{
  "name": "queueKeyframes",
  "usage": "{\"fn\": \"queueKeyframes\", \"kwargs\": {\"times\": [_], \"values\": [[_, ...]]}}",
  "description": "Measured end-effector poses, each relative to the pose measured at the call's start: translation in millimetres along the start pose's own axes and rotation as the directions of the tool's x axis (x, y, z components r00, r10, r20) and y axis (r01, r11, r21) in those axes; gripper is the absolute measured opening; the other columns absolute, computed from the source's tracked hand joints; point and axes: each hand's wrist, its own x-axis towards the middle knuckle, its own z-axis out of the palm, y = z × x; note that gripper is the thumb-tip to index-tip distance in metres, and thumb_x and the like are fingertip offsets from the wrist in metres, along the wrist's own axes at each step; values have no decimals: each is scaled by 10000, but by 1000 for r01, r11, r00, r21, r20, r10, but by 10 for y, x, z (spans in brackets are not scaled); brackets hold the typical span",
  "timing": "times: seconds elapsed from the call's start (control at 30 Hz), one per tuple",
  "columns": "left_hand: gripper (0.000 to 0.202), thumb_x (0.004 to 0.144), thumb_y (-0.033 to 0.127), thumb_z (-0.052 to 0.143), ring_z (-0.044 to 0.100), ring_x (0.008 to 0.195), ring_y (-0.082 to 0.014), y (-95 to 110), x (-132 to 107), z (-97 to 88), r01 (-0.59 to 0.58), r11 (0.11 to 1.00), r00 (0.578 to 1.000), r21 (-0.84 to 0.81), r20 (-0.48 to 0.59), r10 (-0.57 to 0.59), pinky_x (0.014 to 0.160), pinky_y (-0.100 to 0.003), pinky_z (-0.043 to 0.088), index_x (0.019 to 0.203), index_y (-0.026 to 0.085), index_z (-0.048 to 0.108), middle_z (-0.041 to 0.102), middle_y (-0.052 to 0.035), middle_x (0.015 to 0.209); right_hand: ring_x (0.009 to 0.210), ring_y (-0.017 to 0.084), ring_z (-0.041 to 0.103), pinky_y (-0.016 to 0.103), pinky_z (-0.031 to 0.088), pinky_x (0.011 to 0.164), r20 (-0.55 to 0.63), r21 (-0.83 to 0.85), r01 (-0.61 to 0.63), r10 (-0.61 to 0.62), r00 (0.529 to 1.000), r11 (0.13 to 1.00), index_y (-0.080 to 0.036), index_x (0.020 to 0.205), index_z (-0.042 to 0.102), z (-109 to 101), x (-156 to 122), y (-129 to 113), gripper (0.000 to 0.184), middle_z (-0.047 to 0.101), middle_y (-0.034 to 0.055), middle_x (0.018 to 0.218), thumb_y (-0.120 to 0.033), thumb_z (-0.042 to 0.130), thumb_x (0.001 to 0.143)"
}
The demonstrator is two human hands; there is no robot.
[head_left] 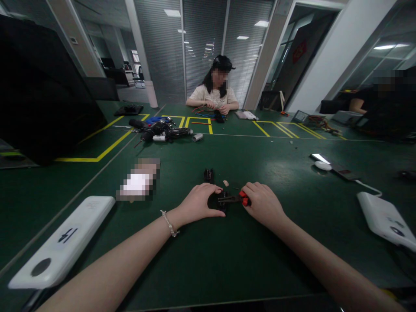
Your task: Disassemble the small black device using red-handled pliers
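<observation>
My left hand (199,202) rests on the green table (227,260), fingers curled around a small black part (222,203). My right hand (263,203) is closed on red-handled pliers (238,199), whose dark jaws point left into that black part. A second small black piece (208,175) stands just beyond my hands, with a tiny pale bit (225,183) beside it.
White flat devices lie at front left (63,242) and front right (385,220). A pile of black tools and parts (162,130) sits at mid left. A phone and white mouse (323,165) lie at right. A person sits across the table (215,93); another at far right (373,104).
</observation>
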Motion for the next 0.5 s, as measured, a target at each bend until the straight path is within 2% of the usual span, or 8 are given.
{"fn": "queueKeyframes", "kwargs": {"times": [0.5], "values": [[611, 600, 550, 646, 468, 1061, -257, 0, 7, 2, -11, 1000, 1000, 5, -8, 11, 889, -411, 352, 1086, 221, 479, 531, -52, 1144, 768, 188, 498, 333, 381, 693, 44, -74, -22, 26, 999, 997, -171, 843, 578, 19, 19, 14, 170, 590, 54, 851, -181, 515, 685]]}}
